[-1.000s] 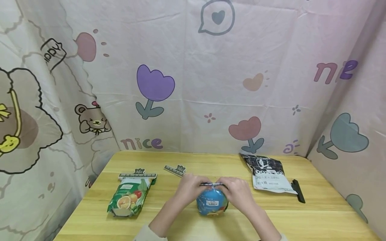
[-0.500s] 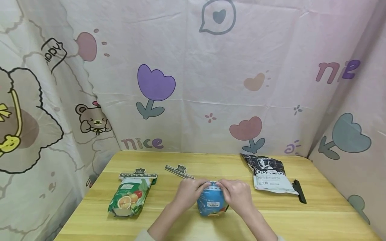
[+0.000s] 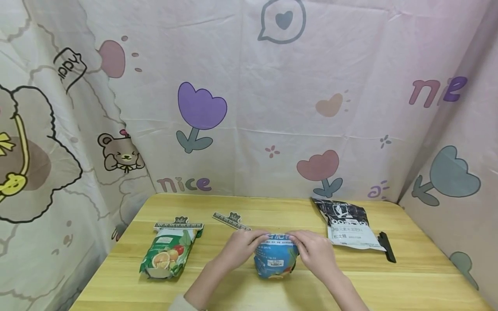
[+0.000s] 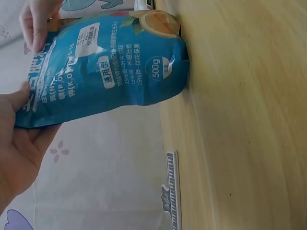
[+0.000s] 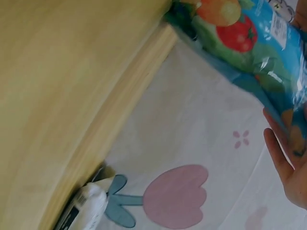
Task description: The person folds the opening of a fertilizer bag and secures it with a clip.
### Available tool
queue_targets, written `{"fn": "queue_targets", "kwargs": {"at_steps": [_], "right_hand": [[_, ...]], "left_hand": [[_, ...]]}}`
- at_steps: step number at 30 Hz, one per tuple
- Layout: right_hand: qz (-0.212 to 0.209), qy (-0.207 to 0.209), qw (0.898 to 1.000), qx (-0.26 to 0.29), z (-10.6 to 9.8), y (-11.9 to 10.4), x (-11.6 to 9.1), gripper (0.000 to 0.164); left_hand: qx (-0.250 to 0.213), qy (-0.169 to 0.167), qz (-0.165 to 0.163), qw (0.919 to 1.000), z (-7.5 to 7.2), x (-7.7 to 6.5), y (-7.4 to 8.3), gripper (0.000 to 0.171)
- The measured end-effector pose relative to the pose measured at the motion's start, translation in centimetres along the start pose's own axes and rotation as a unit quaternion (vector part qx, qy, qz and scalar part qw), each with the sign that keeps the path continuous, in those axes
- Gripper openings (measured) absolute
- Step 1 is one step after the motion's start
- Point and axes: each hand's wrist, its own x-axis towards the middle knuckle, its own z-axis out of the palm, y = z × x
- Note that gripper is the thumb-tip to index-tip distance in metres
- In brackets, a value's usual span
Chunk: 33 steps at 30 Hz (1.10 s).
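A blue printed plastic bag (image 3: pixel 275 258) marked 500g stands upright on the table. Its front carries white text, a barcode label and pictured fruit. My left hand (image 3: pixel 242 247) pinches the top edge at its left end, thumb on the near face and fingers behind, as the left wrist view of the bag (image 4: pixel 115 62) makes plain. At the other end of that edge, my right hand (image 3: pixel 316 251) pinches likewise. In the right wrist view, fingers (image 5: pixel 276 151) lie along the bag's far side. Behind my left hand lies a piano-key patterned clip (image 3: pixel 232 221), partly covered by it.
To the left lies a green fruit-printed bag (image 3: pixel 165 255), with another piano-key clip (image 3: pixel 178 225) across its top. A black and white bag (image 3: pixel 348 226) rests at back right, a black clip (image 3: pixel 387 247) on its end. Printed cloth (image 3: pixel 249 164) hangs behind the wooden table (image 3: pixel 412 285).
The bag's folded top has come up and spread flat, showing a white text band. My right hand has shifted right, widening the gap between the hands.
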Motion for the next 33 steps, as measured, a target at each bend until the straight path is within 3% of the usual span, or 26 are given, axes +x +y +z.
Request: {"fn": "queue_targets", "kwargs": {"at_steps": [8,11,18,22,28,33], "right_hand": [[-0.009,0.019,1.000,-0.006,0.2,0.5,-0.3,0.012],[-0.012,0.024,1.000,0.001,0.2,0.5,-0.3,0.017],[0.001,0.027,0.999,0.038,-0.5,1.3,-0.9,0.006],[0.003,0.034,0.999,0.038,-0.9,1.7,-1.2,0.007],[0.020,0.032,0.999,0.029,-0.7,1.4,-1.2,0.008],[0.063,0.001,0.998,0.022,-1.0,0.9,-1.0,0.008]], "left_hand": [[0.002,0.024,-0.003,0.9997,0.2,0.0,0.1,0.033],[-0.029,0.017,-0.020,0.9993,0.2,0.0,0.1,0.033],[-0.107,-0.015,-0.049,0.9929,-0.4,-0.4,-0.3,0.038],[-0.100,-0.016,-0.057,0.9933,-0.6,-0.6,-0.3,0.040],[-0.082,0.019,-0.037,0.9957,-0.4,-0.7,-0.4,0.035],[-0.083,0.005,-0.033,0.9960,-0.6,-0.5,-0.5,0.031]]}}
